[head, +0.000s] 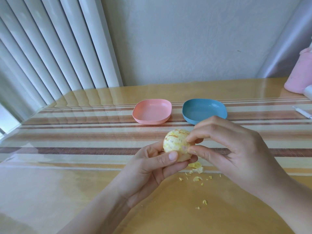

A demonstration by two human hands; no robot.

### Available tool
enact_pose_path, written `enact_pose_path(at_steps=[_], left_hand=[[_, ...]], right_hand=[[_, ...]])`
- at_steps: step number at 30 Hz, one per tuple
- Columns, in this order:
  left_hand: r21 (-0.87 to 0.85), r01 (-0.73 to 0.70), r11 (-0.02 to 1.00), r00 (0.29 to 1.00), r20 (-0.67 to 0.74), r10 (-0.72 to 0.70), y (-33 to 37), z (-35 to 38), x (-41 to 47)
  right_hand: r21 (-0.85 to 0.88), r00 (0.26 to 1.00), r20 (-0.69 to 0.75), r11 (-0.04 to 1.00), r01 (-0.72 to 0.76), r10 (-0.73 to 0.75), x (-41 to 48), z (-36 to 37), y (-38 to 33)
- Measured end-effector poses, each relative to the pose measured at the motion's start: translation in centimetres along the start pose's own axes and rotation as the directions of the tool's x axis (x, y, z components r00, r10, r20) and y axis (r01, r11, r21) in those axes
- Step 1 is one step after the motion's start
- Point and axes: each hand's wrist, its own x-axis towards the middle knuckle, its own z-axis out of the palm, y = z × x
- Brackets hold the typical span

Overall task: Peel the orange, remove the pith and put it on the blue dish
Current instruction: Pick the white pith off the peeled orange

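Observation:
The orange (176, 142) has no peel left on it; pale yellow pith covers it, with a few orange streaks near the top. My left hand (152, 168) cups it from below, thumb across its front, a little above the table. My right hand (231, 149) comes in from the right, and its thumb and forefinger pinch at the pith on the fruit's right side. The blue dish (204, 110) lies beyond my right hand with nothing in it; my knuckles hide its near edge.
A pink dish (152, 110) holding nothing lies left of the blue one. Small scraps of pith (196, 169) are scattered on the glossy wooden table under and in front of my hands. A pink container (298, 76) stands at the far right edge, a thin white stick (302, 112) near it.

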Motion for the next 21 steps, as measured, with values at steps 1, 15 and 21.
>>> enact_pose_path(at_steps=[1, 15, 21], left_hand=[[-0.006, 0.008, 1.0, 1.0, 0.005, -0.008, -0.06, 0.0, 0.0], [-0.122, 0.049, 0.991, 0.998, 0.048, -0.043, -0.15, 0.1, 0.14], [-0.128, 0.053, 0.99, 0.998, 0.021, -0.051, -0.33, 0.0, 0.15]], right_hand=[[0.006, 1.0, -0.004, 1.0, -0.003, 0.003, 0.03, -0.03, -0.04], [-0.047, 1.0, -0.016, 0.999, 0.015, -0.016, 0.1, 0.05, -0.23], [-0.086, 0.999, 0.015, 0.995, 0.045, -0.044, 0.14, 0.07, -0.16]])
